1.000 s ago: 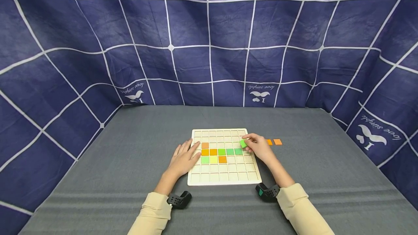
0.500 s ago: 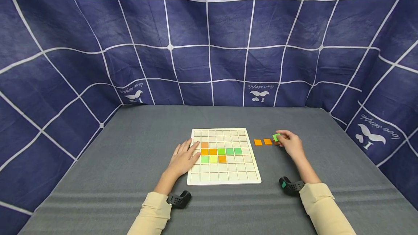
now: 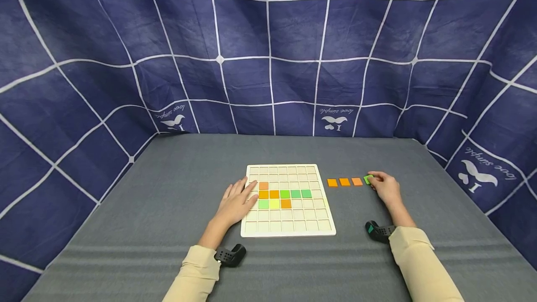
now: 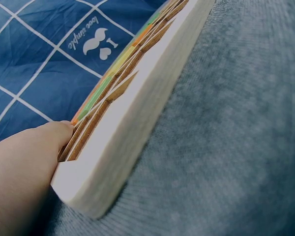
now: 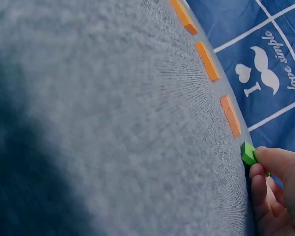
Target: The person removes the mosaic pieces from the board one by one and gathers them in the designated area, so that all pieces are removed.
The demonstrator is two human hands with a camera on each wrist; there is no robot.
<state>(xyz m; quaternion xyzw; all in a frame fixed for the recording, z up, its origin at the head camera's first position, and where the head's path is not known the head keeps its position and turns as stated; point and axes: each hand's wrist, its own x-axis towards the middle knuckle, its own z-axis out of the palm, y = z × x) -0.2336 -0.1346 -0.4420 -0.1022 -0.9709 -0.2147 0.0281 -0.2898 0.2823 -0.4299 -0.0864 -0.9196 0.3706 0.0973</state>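
Bright green square tile [image 3: 367, 179], flat in its shape, is pinched by the right hand [image 3: 386, 188] between the thumb and the fingers, so these fingers are narrow and are filled by it. From this hand the tile lies to the left, at the very ends of the fingers. It is found just beside a pale orange square tile [image 3: 357, 181], at the right end of a row in which a deeper orange square tile [image 3: 344, 181] and a similar amber-orange square tile [image 3: 332, 182] are also seen on the grey cloth-covered table [image 3: 285, 264]. On this small gap to the neighbour, it seems, the placing depends; the line of the row (it runs from left to right, beside the board) is roughly followed. No long axis can be named, because the shape appears square. Whether the underside is fully supported by the cloth cannot be told.

The left hand [image 3: 235, 204] is well apart from the green tile; it is rested on the left rim of the cream-coloured, wooden-looking grid board [image 3: 300, 225], with the fingers spread wide, and nothing is gripped by it. Several coloured square tiles [image 3: 285, 194] are set in the cells of this board.
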